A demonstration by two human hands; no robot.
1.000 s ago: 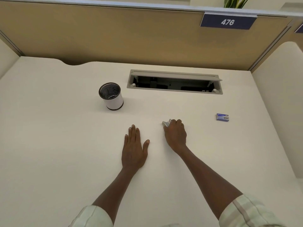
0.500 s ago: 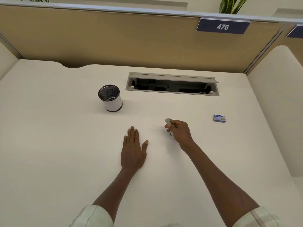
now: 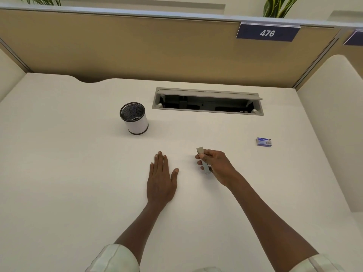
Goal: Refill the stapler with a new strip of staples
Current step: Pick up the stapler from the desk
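Office cubicle, tan partition with a "476" sign (image 3: 267, 33), cream surface (image 3: 78, 173) with an open cable tray (image 3: 208, 102) at the back. A mesh pen cup (image 3: 134, 118) stands left of centre, apparently empty. A small blue staple box (image 3: 264, 142) lies to the right, closed as far as can be told, well apart from both hands.

The right hand (image 3: 217, 165) grips a small grey stapler (image 3: 203, 160), fingers wrapped round its middle, front end poking up past the thumb, lifted just off the surface. The left hand (image 3: 161, 179) lies flat, palm down, fingers together, holding nothing.

Step in hand, likely: getting the stapler up and ready to open. Nothing loaded yet; the task looks barely begun.

To do it well: bring the stapler toward the left hand so both can work it, pinch the base with one and swing the top open with the other. Keep fingers off the magazine channel. The staple box needs fetching and opening; the strip is brittle, so it should be lifted by its sides and laid in legs down before the top is snapped closed.
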